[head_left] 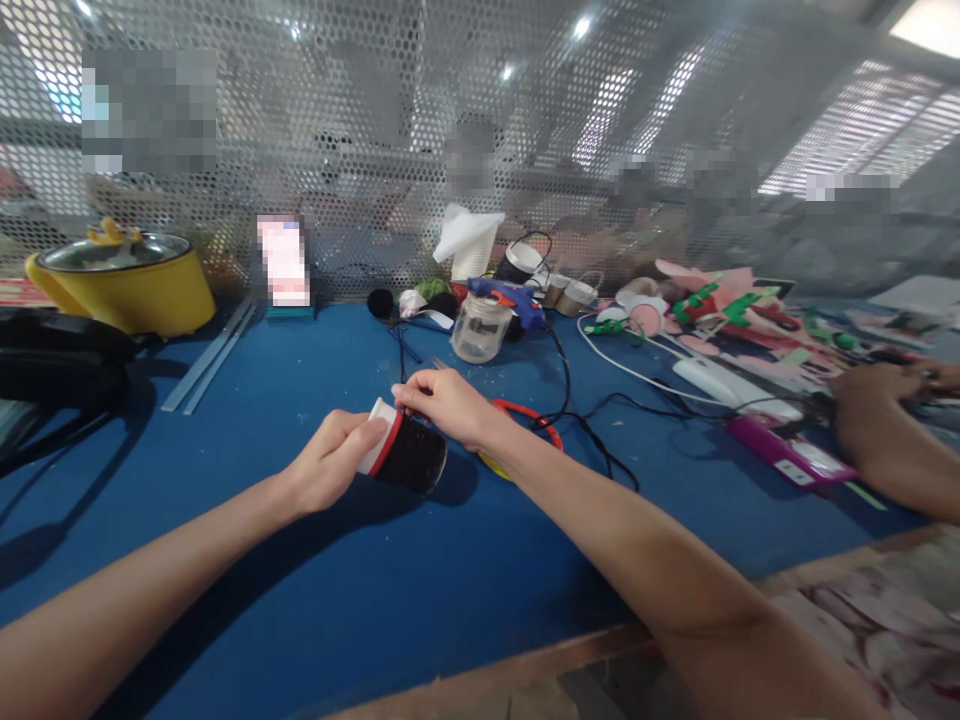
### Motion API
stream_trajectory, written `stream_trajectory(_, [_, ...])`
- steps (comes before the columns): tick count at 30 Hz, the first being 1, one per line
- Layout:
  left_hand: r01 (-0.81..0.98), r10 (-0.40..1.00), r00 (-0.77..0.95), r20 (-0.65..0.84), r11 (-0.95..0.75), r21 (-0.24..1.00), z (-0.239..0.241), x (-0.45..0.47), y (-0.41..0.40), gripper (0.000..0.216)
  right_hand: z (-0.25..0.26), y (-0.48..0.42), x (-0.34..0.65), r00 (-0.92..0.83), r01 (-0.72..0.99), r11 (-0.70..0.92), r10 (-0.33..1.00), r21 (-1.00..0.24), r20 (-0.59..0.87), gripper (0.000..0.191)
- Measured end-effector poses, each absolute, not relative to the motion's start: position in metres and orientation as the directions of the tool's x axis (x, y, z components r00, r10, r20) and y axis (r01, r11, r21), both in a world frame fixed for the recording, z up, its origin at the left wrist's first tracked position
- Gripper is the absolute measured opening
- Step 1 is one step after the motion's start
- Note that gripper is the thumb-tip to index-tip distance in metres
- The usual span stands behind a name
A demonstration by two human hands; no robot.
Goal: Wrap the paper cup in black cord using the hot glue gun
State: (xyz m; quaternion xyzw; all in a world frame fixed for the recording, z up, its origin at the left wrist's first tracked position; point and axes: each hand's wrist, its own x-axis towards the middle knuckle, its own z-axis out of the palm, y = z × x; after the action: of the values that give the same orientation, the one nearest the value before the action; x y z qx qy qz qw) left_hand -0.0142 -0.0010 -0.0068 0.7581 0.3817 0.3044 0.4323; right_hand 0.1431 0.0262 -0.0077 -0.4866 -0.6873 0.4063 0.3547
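My left hand (334,468) is closed around the white end of a small cup (405,452) with a black body and a red band, held on its side just above the blue table (300,600). My right hand (450,400) pinches the red band at the cup's upper edge, fingers pressed together. Red and yellow rings (525,425) lie on the table just behind my right wrist.
A glass jar (480,328) and a blue glue gun (506,298) sit behind, with black cables (592,430) trailing right. A yellow pot (124,280) stands far left. Another person's arm (885,430) rests at right among pink and green craft scraps (720,300), near a purple box (787,452).
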Motion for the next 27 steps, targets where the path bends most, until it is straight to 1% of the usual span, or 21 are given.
stream_trajectory(5, [0.295,0.847,0.514,0.139,-0.326,0.898,-0.006,-0.014,-0.001,0.034,-0.004,0.023,0.143,-0.288,0.459,0.214,0.954,-0.862,0.084,0.026])
stream_trajectory(10, [0.258,0.882,0.459,0.105,-0.245,0.935,-0.003,-0.012,-0.002,0.033,-0.003,0.021,0.143,-0.284,0.505,0.143,0.959,-0.851,-0.007,0.028])
stream_trajectory(12, [0.223,0.9,0.43,0.071,-0.182,0.958,-0.004,-0.012,-0.002,0.033,-0.005,0.022,0.143,-0.291,0.505,0.129,0.956,-0.853,-0.028,0.028])
stream_trajectory(16, [0.111,0.936,0.351,-0.027,-0.013,0.994,-0.01,-0.012,0.002,0.031,-0.011,0.026,0.145,-0.316,0.445,0.121,0.948,-0.887,-0.029,0.03])
stream_trajectory(18, [0.054,0.953,0.3,-0.041,0.026,0.998,-0.012,-0.012,0.004,0.029,-0.014,0.027,0.146,-0.317,0.419,0.11,0.948,-0.901,-0.032,0.031])
stream_trajectory(21, [-0.027,0.97,0.239,-0.047,0.055,0.998,-0.01,-0.01,0.006,0.027,-0.017,0.029,0.147,-0.302,0.396,0.058,0.951,-0.916,-0.071,0.033])
stream_trajectory(24, [-0.106,0.985,0.171,-0.037,0.055,0.993,-0.005,-0.008,0.007,0.025,-0.018,0.032,0.146,-0.307,0.295,-0.037,0.943,-0.955,-0.132,0.033])
stream_trajectory(27, [-0.155,0.999,0.02,-0.035,0.038,0.987,0.001,-0.008,0.01,0.022,-0.012,0.034,0.148,-0.334,0.206,-0.089,0.93,-0.975,-0.156,0.038])
